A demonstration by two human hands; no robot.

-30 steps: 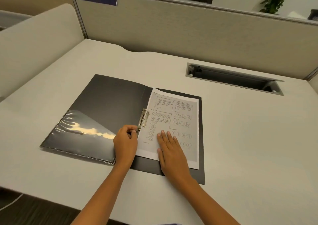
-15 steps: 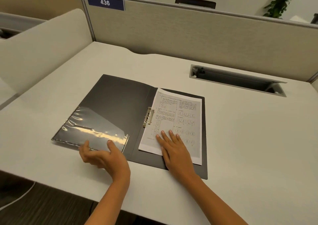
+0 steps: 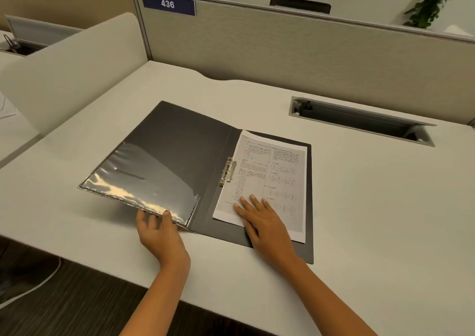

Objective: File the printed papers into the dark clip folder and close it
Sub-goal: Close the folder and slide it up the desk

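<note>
The dark clip folder [image 3: 180, 143] lies open on the desk. Its left cover carries a shiny clear pocket [image 3: 133, 184] and is raised slightly off the desk at the near edge. The printed papers [image 3: 272, 173] lie on the right half, their left edge under the metal clip [image 3: 227, 170] by the spine. My left hand [image 3: 159, 230] pinches the near edge of the left cover, thumb on top and fingers beneath. My right hand [image 3: 264, 220] rests flat, fingers spread, on the lower part of the papers.
A cable slot [image 3: 359, 120] with a raised lid is sunk into the white desk [image 3: 372, 207] at the back right. Beige partition walls [image 3: 282, 48] close off the back and left, with a "436" sign [image 3: 167, 3]. The desk's near edge runs just below my wrists.
My left hand left the clip, moved down to the left cover's near edge, took hold of it and lifted it slightly. My right hand stays on the papers.
</note>
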